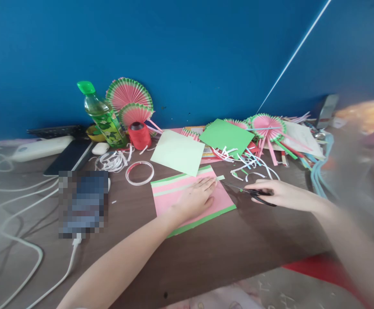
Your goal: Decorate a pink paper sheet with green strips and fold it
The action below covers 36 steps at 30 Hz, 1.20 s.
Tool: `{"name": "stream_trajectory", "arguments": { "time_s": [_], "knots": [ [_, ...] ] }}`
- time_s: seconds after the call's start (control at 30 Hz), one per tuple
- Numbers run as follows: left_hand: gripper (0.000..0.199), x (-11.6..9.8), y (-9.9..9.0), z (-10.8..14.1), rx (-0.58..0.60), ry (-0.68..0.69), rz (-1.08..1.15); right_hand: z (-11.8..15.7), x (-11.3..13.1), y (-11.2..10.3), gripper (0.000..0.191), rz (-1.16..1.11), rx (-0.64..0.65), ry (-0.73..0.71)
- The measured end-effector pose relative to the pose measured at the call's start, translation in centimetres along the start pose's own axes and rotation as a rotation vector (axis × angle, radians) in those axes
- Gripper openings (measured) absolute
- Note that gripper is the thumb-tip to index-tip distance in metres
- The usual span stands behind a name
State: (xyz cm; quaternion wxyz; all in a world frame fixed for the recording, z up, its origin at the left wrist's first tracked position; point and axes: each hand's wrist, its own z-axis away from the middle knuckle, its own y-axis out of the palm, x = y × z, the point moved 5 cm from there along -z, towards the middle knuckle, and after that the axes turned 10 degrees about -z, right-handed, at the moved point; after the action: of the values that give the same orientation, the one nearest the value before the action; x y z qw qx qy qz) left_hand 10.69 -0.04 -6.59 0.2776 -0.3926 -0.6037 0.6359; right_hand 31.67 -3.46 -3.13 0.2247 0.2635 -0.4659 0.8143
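My left hand (197, 197) lies flat on a pink sheet of paper (167, 206) edged with green along its near and far sides. Under its fingers runs a pale green strip (170, 190), whose tip sticks out past the sheet's right edge. Just to the right, my right hand (275, 193) is closed around the black handles of a pair of scissors (260, 196). The blades point left, close to the strip's tip; whether they are parted I cannot tell. A pale green sheet (178, 150) rests over the pink sheet's far edge.
Behind stand a green-capped bottle (104, 116), a red thread spool (139, 136) and folded pink paper fans (130, 96). A tape roll (139, 173), a green sheet (227, 136) and paper scraps (238, 159) lie around. At left are a blurred-out phone (85, 204) and white cables (38, 253).
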Motion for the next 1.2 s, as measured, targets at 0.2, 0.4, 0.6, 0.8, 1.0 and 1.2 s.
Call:
{"name": "stream_trajectory", "arguments": {
  "time_s": [0.2, 0.4, 0.6, 0.8, 1.0, 1.2],
  "knots": [
    [0.050, 0.0, 0.1, 0.0, -0.014, -0.003, -0.010, -0.4, 0.3, 2.5, 0.046, -0.324, 0.090, 0.061],
    [0.050, 0.0, 0.1, 0.0, -0.040, -0.002, -0.010, -0.2, 1.3, 4.2, 0.039, -0.465, 0.096, 0.123],
    [0.049, 0.0, 0.2, 0.0, -0.045, 0.000, -0.023, -0.2, 1.7, 5.4, 0.037, -0.577, 0.044, 0.124],
    [0.050, 0.0, 0.2, -0.1, -0.026, 0.001, -0.023, -0.3, 1.5, 6.4, 0.032, -0.620, -0.015, 0.113],
    [0.048, 0.0, 0.0, 0.0, -0.048, 0.003, -0.041, -0.1, 2.3, 6.9, 0.028, -0.648, -0.075, 0.124],
    [0.048, 0.0, 0.1, 0.0, -0.055, 0.003, -0.037, 0.1, 2.7, 7.3, 0.026, -0.673, -0.130, 0.129]
  ]
}}
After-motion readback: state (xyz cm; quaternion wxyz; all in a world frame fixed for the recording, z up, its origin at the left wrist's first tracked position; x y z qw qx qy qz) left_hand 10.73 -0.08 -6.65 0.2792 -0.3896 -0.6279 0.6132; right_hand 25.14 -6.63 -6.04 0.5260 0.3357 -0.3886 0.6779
